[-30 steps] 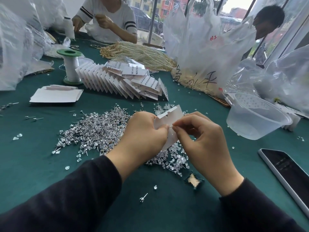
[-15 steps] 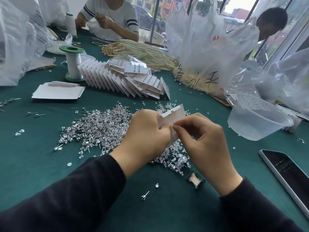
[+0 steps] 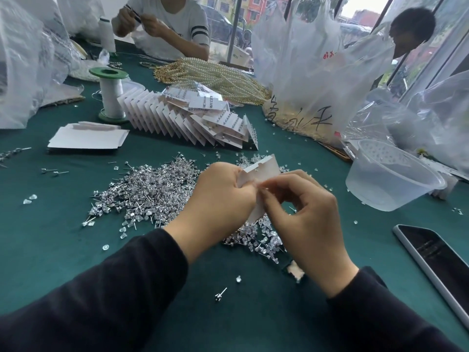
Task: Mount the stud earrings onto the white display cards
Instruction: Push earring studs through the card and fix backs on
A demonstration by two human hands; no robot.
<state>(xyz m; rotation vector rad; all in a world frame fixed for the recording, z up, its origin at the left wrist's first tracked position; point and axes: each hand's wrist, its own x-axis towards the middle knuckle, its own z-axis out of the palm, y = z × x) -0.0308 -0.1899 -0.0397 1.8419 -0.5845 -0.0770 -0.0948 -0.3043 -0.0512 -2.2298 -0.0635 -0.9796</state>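
Left hand [image 3: 218, 196] gripping white card [image 3: 261, 171], right hand [image 3: 304, 212] pinching its edge

The lower part of the white display card [image 3: 264, 171] is covered by the left hand [image 3: 218, 201] and right hand [image 3: 304, 219]. Whatever is pinched at the card cannot be made out. The phone [image 3: 441, 260] is cut off by the right edge.

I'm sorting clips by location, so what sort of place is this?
Probably a small jewellery-packing workshop. A loose heap of silver stud earrings lies on a green cloth-covered table, with a fanned row of filled white display cards and a pile of cream pearl strands behind it.
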